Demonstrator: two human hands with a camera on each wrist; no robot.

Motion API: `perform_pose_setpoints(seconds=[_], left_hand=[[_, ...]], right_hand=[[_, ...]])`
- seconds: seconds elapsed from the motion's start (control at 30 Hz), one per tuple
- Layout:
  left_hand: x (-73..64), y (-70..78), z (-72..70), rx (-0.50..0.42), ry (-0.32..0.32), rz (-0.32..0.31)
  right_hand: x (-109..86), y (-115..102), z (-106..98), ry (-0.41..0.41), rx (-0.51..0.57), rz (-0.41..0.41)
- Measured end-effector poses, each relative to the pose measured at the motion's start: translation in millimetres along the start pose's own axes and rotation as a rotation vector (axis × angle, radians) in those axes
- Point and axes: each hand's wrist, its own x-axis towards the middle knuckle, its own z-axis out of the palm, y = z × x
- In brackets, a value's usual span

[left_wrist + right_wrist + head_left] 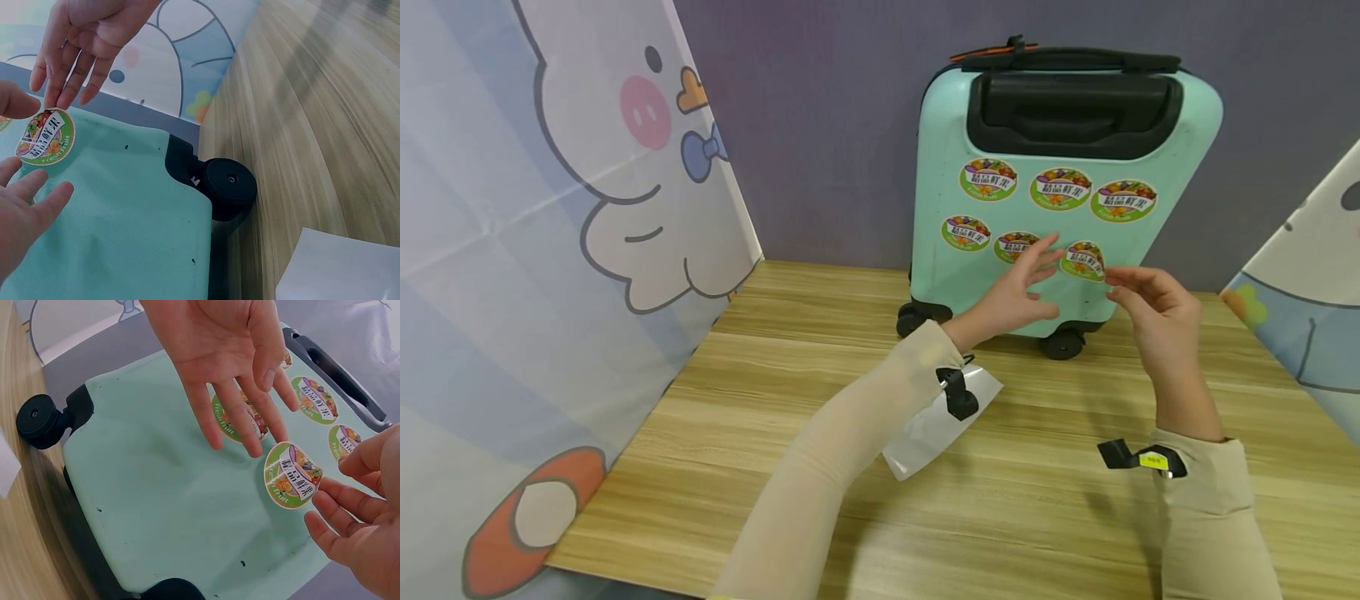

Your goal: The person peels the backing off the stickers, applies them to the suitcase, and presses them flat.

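Note:
My right hand (1161, 312) is at the right edge of a round fruit sticker (1083, 262), on the lower right of the mint suitcase (955, 275). Thumb and bent index come together at that edge, which looks slightly bent; the right wrist view shows the index and middle fingertips against the sticker (292, 475). My left hand (1011, 296) holds nothing. Its fingers are spread and fairly straight, with the tips close to the sticker's left side. Behind them, another sticker (1013, 247) in the lower row is partly covered.
Three stickers, one of them at the top left (988, 180), form an upper row; another sticker (966, 233) is below. The suitcase stands upright on black wheels (1062, 344) against the grey wall (820, 150). A glossy white sheet (925, 437) lies on the wooden table (1030, 508) under my left forearm.

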Motion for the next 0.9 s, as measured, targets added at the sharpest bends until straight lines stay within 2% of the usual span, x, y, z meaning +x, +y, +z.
perform_pose_setpoints(seconds=[0.27,0.43,0.7,0.9], left_hand=[[-0.1,-2.0,-0.2,0.001,-0.002,-0.037],[0.8,-2.4,-0.8,0.012,-0.001,-0.042],[-0.1,-3.6,-1.8,0.037,-0.017,-0.058],[-1.8,-4.1,-0.6,0.034,-0.025,-0.056]], right_hand=[[0.7,6.2,0.4,0.015,-0.043,0.046],[1.4,7.0,0.2,0.012,-0.091,0.051],[1.2,6.4,-0.4,0.002,-0.093,0.053],[1.8,6.7,-1.6,0.011,-0.138,0.082]])
